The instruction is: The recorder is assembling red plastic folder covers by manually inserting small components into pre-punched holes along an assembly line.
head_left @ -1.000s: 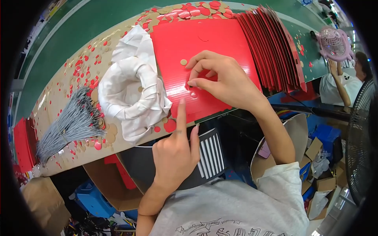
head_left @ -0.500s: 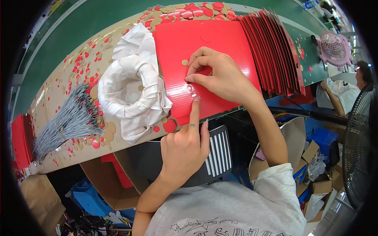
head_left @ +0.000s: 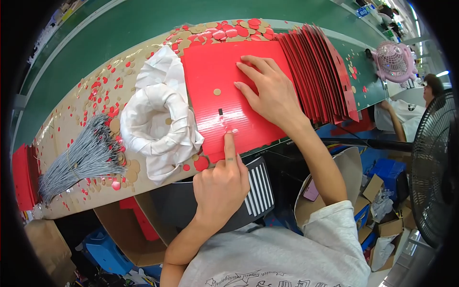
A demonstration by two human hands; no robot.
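A glossy red cardboard sheet (head_left: 205,62) lies on the worktable before me. Its surface shows a small dark slot (head_left: 220,111), with a round brown paper disc (head_left: 217,92) just beyond it. My left hand (head_left: 221,189) touches the sheet's near part with a stretched index finger; the thumb is out and the other fingers are curled, holding nothing. Over the sheet's right side, my right hand (head_left: 275,95) is open, fingers apart and nothing between them. Standing folded red sheets (head_left: 313,71) form a row to its right.
Left of the sheet sits a twisted white cloth ring (head_left: 155,119), beside a bundle of grey strings (head_left: 79,155). Red and brown paper discs (head_left: 227,31) litter the table. A black fan (head_left: 434,167) stands at right; an open cardboard box (head_left: 129,229) is below the table edge.
My right hand has gone from a pinch near the slot to spread fingers farther up and right. The slot now shows dark. My left index finger still rests on the sheet.
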